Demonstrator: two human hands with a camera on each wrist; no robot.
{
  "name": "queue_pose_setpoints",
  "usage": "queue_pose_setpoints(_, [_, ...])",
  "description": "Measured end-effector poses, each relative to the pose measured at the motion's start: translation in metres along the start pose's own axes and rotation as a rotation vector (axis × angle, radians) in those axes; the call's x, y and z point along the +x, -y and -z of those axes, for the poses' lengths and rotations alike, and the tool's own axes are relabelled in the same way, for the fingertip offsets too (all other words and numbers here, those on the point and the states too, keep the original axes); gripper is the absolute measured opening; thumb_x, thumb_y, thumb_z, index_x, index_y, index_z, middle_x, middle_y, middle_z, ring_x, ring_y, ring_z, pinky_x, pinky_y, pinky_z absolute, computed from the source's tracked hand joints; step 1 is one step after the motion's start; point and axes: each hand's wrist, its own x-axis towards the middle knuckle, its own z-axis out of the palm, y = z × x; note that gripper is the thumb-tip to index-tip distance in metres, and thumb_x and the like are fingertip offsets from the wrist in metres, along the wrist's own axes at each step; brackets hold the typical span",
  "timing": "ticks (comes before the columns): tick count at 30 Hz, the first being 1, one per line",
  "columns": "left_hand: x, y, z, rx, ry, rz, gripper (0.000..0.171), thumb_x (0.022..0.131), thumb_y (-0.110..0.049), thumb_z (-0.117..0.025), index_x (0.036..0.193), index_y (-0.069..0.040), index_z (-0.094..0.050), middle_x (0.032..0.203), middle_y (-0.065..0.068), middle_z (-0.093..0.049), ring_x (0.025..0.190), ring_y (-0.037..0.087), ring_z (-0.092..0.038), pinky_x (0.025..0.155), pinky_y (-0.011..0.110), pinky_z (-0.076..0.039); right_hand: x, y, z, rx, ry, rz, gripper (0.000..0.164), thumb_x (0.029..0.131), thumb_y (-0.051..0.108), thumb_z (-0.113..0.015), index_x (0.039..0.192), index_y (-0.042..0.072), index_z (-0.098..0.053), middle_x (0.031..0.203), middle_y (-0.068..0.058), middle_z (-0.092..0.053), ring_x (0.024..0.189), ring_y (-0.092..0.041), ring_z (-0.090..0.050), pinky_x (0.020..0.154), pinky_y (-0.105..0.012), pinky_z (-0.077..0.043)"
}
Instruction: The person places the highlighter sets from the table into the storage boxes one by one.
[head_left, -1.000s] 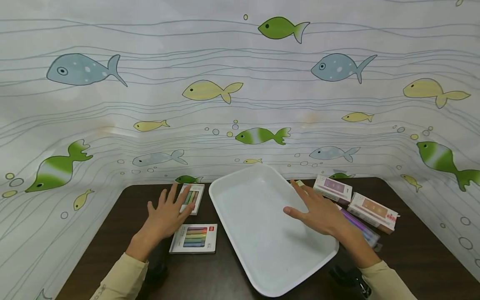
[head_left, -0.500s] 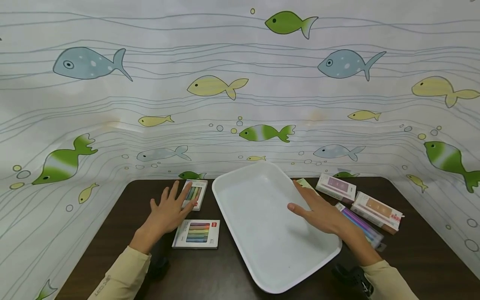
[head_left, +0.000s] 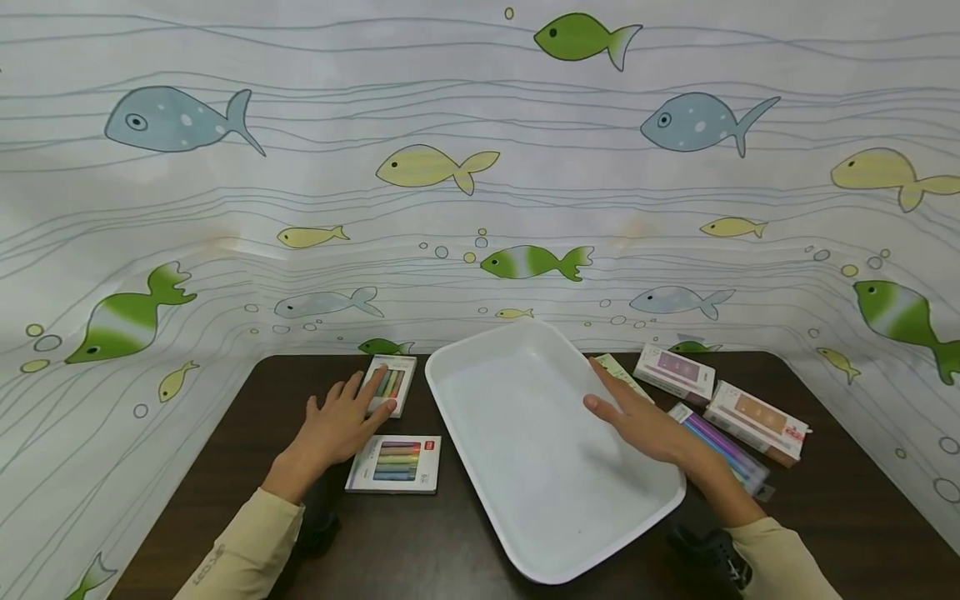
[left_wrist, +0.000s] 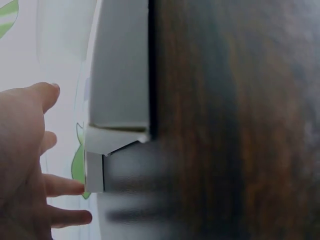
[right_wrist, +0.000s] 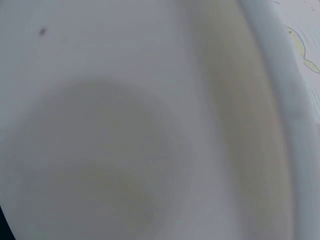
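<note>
The softly shadowed tray [right_wrist: 125, 55] blurs in the dim right wrist view.

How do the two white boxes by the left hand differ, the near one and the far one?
The far box lies with its long side front to back; the near box has its long side crosswise. The left hand partly hides the far box in the head view, while the near box shows almost whole. Both show coloured sticks on top.

Fish-print sheeting [head_left: 442, 92] around a table [head_left: 420, 546] forms a booth.
</note>
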Motion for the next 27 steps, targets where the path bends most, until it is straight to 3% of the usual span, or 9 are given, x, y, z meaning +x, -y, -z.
queue_pose_setpoints(5, [-0.001, 0.001, 0.001, -0.002, 0.008, 0.002, 0.071, 0.108, -0.055, -0.039, 0.163, -0.013, -0.025, 0.155, 0.032, -0.033, 0.136, 0.056, -0.034, 0.098, 0.085, -0.022, 0.004, -0.001, 0.002, 0.087, 0.013, -0.010, 0.074, 0.109, 0.047, -0.044, 0.166, 0.017, -0.007, 0.168, -0.014, -0.008, 0.151, -0.042, -0.011, 0.113, -0.073, -0.015])
queue_pose_setpoints(12, [0.002, 0.001, -0.002, -0.011, 0.020, 0.022, 0.073, 0.107, -0.058, -0.039, 0.163, -0.013, -0.028, 0.158, 0.032, -0.027, 0.137, 0.056, -0.033, 0.100, 0.084, -0.021, 0.002, -0.005, 0.010, 0.166, 0.048, -0.125, 0.077, 0.105, 0.054, -0.049, 0.166, 0.026, -0.011, 0.169, -0.011, -0.006, 0.149, -0.044, -0.016, 0.109, -0.073, -0.026])
queue_pose_setpoints(18, [0.006, -0.003, -0.010, -0.012, 0.064, 0.023, 0.072, 0.106, -0.059, -0.039, 0.163, -0.016, -0.028, 0.160, 0.033, -0.021, 0.139, 0.058, -0.028, 0.101, 0.083, -0.020, -0.008, -0.017, 0.013, 0.273, 0.103, -0.168, 0.074, 0.107, 0.050, -0.048, 0.166, 0.027, -0.009, 0.169, -0.010, 0.001, 0.150, -0.045, -0.014, 0.109, -0.068, -0.032])
queue_pose_setpoints(23, [0.005, -0.006, -0.012, -0.033, 0.070, 0.038, 0.074, 0.105, -0.061, -0.042, 0.163, -0.018, -0.028, 0.159, 0.034, -0.020, 0.140, 0.058, -0.027, 0.102, 0.083, -0.021, -0.015, -0.032, 0.010, 0.460, 0.104, -0.161, 0.069, 0.108, 0.041, -0.051, 0.166, 0.031, -0.014, 0.169, -0.009, -0.005, 0.139, -0.046, -0.039, 0.095, -0.055, -0.053])
queue_pose_setpoints(27, [0.003, -0.008, -0.012, -0.055, 0.089, 0.061, 0.077, 0.104, -0.063, -0.043, 0.163, -0.017, -0.027, 0.160, 0.034, -0.018, 0.141, 0.059, -0.024, 0.102, 0.083, -0.020, -0.015, -0.039, 0.014, 0.611, 0.126, -0.140, 0.066, 0.110, 0.033, -0.051, 0.166, 0.030, -0.015, 0.167, -0.010, -0.012, 0.129, -0.042, -0.052, 0.086, -0.053, -0.058])
